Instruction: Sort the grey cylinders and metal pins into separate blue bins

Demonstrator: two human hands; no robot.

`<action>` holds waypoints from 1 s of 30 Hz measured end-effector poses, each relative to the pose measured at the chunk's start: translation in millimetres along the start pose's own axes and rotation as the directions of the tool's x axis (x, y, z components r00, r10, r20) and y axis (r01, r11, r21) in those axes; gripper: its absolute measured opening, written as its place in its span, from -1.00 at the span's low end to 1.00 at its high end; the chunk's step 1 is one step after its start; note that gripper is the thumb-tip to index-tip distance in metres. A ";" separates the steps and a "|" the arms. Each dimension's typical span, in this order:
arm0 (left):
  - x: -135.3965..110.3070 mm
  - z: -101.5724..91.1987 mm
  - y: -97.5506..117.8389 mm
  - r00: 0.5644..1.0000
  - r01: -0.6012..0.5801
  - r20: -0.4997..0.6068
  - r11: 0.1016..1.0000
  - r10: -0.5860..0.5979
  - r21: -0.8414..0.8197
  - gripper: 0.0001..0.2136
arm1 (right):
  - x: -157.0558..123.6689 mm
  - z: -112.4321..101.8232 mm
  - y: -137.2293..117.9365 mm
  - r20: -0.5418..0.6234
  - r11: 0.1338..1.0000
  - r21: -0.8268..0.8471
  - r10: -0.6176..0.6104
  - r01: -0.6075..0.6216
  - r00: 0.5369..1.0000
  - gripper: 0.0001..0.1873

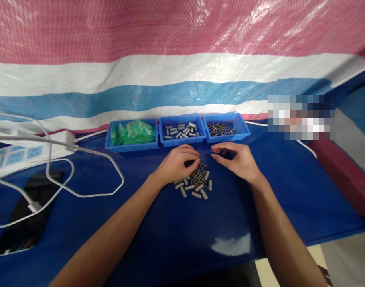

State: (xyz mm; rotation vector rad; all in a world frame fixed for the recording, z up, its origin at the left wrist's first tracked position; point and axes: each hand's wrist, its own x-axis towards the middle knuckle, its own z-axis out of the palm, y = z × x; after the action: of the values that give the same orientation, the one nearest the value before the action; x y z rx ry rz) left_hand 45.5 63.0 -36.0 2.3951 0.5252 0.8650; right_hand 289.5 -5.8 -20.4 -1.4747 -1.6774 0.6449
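Note:
My left hand point(179, 163) is closed in a pinch above a small pile, and a thin metal rod point(201, 158) sticks out from its fingertips. Facing it, my right hand point(237, 159) is held with thumb and fingers apart and nothing visible between them. Below the hands lies a pile of thin brass-coloured rods point(198, 178) mixed with short grey cylinders point(196, 194). Part of this pile is hidden behind my left hand. The exact kind of the rods is too small to tell.
Three blue bins stand in a row behind: one with green plastic bags point(134, 132), one with grey cylinders point(182, 130), one with thin rods point(221, 128). At left are a power strip point(59, 141), looping white cables point(95, 195) and a dark phone point(29, 211). Striped sheeting point(158, 71) hangs behind.

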 end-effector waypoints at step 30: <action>-2.5 -1.5 -4.0 0.985 0.096 -0.130 0.987 -0.113 -0.127 -0.93 | 2.2 33.9 1.3 0.004 0.951 0.309 0.013 -0.014 1.000 -0.75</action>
State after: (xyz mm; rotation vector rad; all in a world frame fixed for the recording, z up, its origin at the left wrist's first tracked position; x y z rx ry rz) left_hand 42.0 65.3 -38.6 2.1901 0.6279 0.9904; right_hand 262.3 0.8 -39.8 -1.2613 -1.4893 0.8737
